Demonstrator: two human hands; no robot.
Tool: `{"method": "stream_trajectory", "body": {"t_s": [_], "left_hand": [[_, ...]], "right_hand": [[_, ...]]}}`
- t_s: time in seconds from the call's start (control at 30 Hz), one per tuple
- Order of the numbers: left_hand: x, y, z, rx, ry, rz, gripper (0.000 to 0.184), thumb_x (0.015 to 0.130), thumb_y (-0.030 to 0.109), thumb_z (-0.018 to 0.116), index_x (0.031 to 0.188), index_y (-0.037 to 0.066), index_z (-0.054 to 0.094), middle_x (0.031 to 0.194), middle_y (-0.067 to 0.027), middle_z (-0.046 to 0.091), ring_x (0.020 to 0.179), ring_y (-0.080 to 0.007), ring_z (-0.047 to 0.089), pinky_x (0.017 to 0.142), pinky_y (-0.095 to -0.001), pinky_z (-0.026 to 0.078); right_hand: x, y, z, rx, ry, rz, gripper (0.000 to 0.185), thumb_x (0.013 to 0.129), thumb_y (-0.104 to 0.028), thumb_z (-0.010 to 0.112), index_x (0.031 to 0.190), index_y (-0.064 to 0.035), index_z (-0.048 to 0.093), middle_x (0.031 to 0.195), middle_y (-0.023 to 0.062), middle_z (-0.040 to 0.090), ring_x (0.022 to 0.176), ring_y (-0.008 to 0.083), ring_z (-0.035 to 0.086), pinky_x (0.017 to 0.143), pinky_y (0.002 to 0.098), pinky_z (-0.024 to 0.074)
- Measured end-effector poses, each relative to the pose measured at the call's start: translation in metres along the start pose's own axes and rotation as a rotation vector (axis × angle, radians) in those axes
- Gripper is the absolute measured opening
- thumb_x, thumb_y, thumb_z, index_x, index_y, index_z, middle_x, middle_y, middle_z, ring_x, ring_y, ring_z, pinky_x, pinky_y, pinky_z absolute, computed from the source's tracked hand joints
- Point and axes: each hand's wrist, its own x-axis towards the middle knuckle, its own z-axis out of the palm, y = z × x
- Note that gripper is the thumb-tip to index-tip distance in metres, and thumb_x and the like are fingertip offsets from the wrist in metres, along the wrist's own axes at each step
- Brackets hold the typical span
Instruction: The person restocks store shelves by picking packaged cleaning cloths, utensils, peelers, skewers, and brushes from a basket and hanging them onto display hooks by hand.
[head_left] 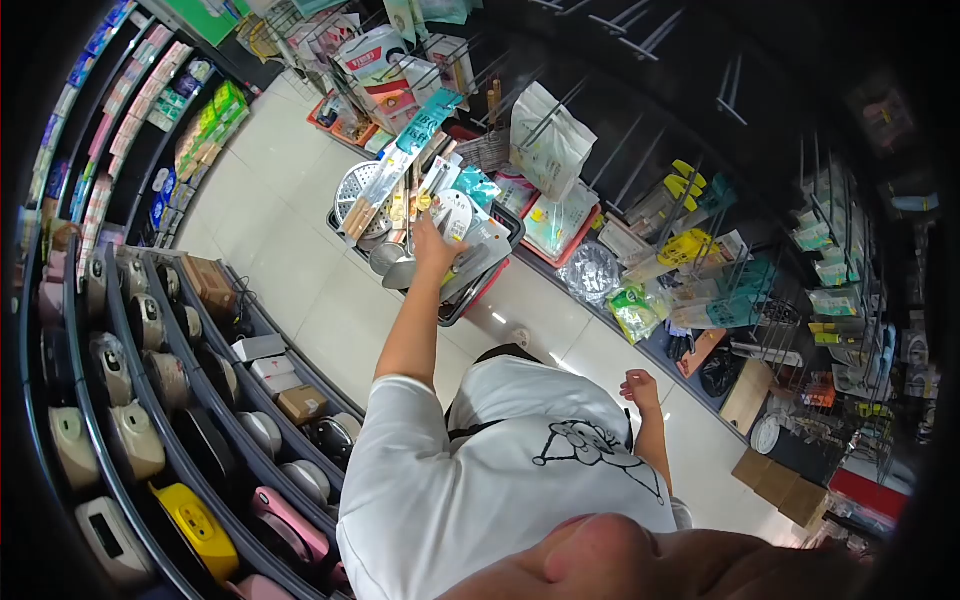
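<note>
My left hand (435, 250) reaches into a black shopping basket (514, 232) heaped with kitchen utensils. Its fingers curl at a packaged item with a yellow label (425, 202), thumb apart to the right; exactly what they grip is hidden. Beside the hand lie a round perforated metal strainer (360, 190), metal ladles (386, 260) and a white round packaged item (456, 214). A long clear and teal package (405, 150) lies slantwise across the pile. My right hand (641, 388) hangs low at my side, fingers loosely bent and apart, holding nothing.
On the left, curved shelves (215, 400) hold rice cookers, pans and boxes. A rack with hooks and hanging packages (550, 140) runs along the right. Orange-red trays (565, 240) sit on its base beside the basket. Tiled floor (290, 230) lies between.
</note>
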Motion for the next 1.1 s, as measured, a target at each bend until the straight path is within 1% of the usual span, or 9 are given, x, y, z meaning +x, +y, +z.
{"method": "stream_trajectory", "body": {"t_s": [0.1,0.4,0.6,0.7,0.77,0.8,0.93,1.0,1.1], "left_hand": [[0.02,-0.012,0.008,0.111,-0.069,-0.044,0.125,0.05,0.031,0.093,0.147,0.011,0.016,0.143,-0.0263,0.03,0.136,-0.0415,0.028,0.109,-0.052,0.028],[0.033,-0.026,0.008,0.036,-0.206,-0.055,0.131,0.047,0.034,0.093,0.149,0.023,0.011,0.145,-0.0242,0.027,0.135,-0.0391,0.028,0.105,-0.0599,0.024],[0.024,-0.021,0.001,0.01,-0.193,-0.026,0.127,0.051,0.031,0.091,0.148,0.025,0.011,0.144,-0.024,0.028,0.135,-0.0395,0.027,0.103,-0.06,0.026],[0.02,-0.017,-0.002,-0.016,-0.178,0.002,0.124,0.052,0.027,0.09,0.148,0.024,0.012,0.143,-0.0231,0.029,0.135,-0.0403,0.027,0.103,-0.0605,0.027],[0.02,-0.02,-0.001,-0.057,-0.149,0.059,0.122,0.052,0.025,0.089,0.147,0.024,0.014,0.143,-0.023,0.03,0.134,-0.0406,0.028,0.102,-0.0607,0.027],[0.019,-0.019,-0.002,-0.101,-0.121,0.113,0.12,0.052,0.022,0.089,0.147,0.023,0.016,0.142,-0.0228,0.03,0.133,-0.041,0.029,0.102,-0.0609,0.027],[0.011,-0.003,-0.017,-0.179,-0.114,0.168,0.119,0.051,0.02,0.089,0.147,0.02,0.018,0.141,-0.0232,0.032,0.132,-0.0403,0.03,0.102,-0.0616,0.027],[0.002,0.011,-0.027,-0.106,-0.07,0.214,0.117,0.051,0.019,0.089,0.146,0.011,0.021,0.137,-0.0222,0.039,0.127,-0.0402,0.037,0.107,-0.0488,0.031],[-0.005,0.01,-0.029,-0.083,-0.075,0.26,0.118,0.051,0.02,0.088,0.146,0.007,0.02,0.137,-0.0222,0.039,0.128,-0.04,0.037,0.107,-0.0484,0.03]], "right_hand": [[-0.011,0.003,0.006,-0.1,-0.033,-0.023,0.015,0.089,-0.015,0.061,0.1,-0.0049,0.061,0.075,0.0132,0.066,0.055,0.0175,0.063,0.047,0.0254,0.0495],[-0.07,0.037,-0.017,-0.089,0.18,0.403,0.018,0.084,-0.011,0.058,0.098,0.0,0.061,0.068,0.0164,0.065,0.048,0.0175,0.059,0.039,0.0306,0.0479],[-0.055,0.05,0.001,-0.272,0.132,0.224,0.02,0.084,-0.014,0.061,0.099,-0.0001,0.063,0.066,0.0115,0.063,0.047,0.0154,0.056,0.037,0.0286,0.0435],[-0.044,0.029,0.01,-0.373,0.11,0.1,0.021,0.084,-0.016,0.064,0.098,-0.0005,0.065,0.067,0.011,0.063,0.046,0.0144,0.056,0.038,0.0271,0.0437],[-0.041,0.012,0.017,-0.376,0.174,0.152,0.019,0.084,-0.02,0.067,0.092,-0.004,0.071,0.081,0.0111,0.07,0.073,0.0225,0.068,0.067,0.0325,0.0548],[-0.031,0.016,0.014,-0.166,0.09,0.203,0.018,0.086,-0.021,0.065,0.094,-0.006,0.067,0.078,0.0118,0.069,0.067,0.0199,0.067,0.059,0.0306,0.0536],[-0.02,0.008,0.01,-0.141,0.072,0.236,0.017,0.088,-0.021,0.064,0.096,-0.007,0.062,0.075,0.0114,0.069,0.059,0.014,0.064,0.049,0.0258,0.0485],[-0.019,0.005,0.012,-0.157,0.066,0.241,0.017,0.088,-0.021,0.064,0.097,-0.0067,0.062,0.074,0.0115,0.069,0.059,0.0144,0.064,0.049,0.0258,0.0485],[-0.012,0.002,0.016,-0.183,0.036,0.241,0.016,0.088,-0.02,0.064,0.097,-0.0064,0.062,0.074,0.0112,0.069,0.059,0.0148,0.064,0.048,0.0259,0.0487]]}}
